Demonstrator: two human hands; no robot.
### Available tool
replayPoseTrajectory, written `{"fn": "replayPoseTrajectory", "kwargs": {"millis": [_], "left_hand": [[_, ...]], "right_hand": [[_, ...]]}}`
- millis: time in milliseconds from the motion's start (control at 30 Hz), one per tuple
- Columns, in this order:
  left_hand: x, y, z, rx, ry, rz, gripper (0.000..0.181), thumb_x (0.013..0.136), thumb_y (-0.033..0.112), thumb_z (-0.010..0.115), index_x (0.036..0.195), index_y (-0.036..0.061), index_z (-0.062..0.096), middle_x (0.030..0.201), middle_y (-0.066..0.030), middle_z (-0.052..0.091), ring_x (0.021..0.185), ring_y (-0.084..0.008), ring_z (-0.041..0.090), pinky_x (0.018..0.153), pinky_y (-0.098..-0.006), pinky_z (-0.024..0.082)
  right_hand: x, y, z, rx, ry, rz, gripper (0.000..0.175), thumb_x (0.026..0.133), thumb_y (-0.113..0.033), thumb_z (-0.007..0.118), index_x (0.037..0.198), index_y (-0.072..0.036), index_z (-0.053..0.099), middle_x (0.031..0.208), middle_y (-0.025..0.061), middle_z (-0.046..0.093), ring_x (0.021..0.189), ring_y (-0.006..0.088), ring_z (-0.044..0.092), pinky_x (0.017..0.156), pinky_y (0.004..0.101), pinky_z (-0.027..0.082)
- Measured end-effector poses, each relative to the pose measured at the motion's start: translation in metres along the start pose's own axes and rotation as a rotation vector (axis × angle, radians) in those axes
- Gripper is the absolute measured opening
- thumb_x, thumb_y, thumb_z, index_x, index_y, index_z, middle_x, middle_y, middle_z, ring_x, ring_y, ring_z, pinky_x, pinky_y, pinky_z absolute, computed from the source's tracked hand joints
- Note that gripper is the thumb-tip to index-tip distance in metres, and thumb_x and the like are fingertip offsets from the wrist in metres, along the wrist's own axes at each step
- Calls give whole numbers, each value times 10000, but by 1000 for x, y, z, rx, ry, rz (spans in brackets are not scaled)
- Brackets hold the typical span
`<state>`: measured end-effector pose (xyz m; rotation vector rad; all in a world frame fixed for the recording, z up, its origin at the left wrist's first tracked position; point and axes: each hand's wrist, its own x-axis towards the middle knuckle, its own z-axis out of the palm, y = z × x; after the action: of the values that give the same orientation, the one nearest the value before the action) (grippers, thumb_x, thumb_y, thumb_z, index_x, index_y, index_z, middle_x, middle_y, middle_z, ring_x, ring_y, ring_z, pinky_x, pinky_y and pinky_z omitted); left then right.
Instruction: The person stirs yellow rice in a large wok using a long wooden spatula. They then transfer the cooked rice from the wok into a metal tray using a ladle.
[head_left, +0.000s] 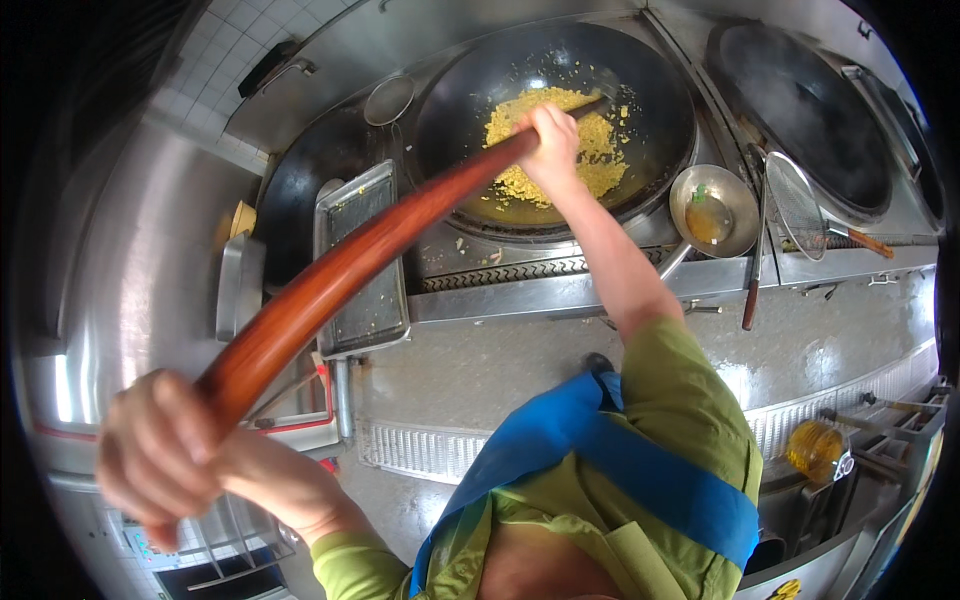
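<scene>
My left hand (169, 450) is closed around the near end of a long, thick wooden handle (352, 262), at the lower left. Further up the same handle, my right hand (551, 146) grips it above a large black wok (461, 90). The handle's far end reaches into the wok, where a metal tool head is partly visible and blurred. Crumbled yellow food, looking like scrambled egg (536, 180), lies in the wok's bottom, with loose bits scattered up its walls.
A metal tray (364, 315) lies left of the wok, near a round strainer (390, 100). To the right are a metal ladle pan (679, 195) with liquid, a mesh skimmer (795, 202) and a second, steaming wok (802, 120). A container of yellow liquid (814, 450) stands lower right.
</scene>
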<state>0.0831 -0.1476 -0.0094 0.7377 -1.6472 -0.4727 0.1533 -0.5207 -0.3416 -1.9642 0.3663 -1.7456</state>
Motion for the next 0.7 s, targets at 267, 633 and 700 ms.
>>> {"fn": "replayPoseTrajectory", "kwargs": {"millis": [267,633,700], "left_hand": [[-78,60,63,860,290,-8,228,895,282,658,721,190,543,607,49,554,576,-105,542,687,-328,404],[-293,319,107,1580,1303,-970,288,832,328,725,918,55,691,749,-55,652,638,-140,606,575,-279,482],[-355,235,151,1265,1185,-1378,340,820,338,742,958,29,721,778,-75,673,652,-145,619,551,-268,498]], "right_hand": [[-13,-84,85,377,-499,-43,229,669,-226,809,809,-151,645,860,62,659,827,311,674,709,427,538],[-126,-260,15,407,-1442,-179,209,809,-263,730,905,-87,671,844,77,673,779,232,691,674,397,571],[-179,-219,20,319,-1318,-339,261,727,-307,758,874,-106,681,823,81,650,803,293,683,733,456,546]]}}
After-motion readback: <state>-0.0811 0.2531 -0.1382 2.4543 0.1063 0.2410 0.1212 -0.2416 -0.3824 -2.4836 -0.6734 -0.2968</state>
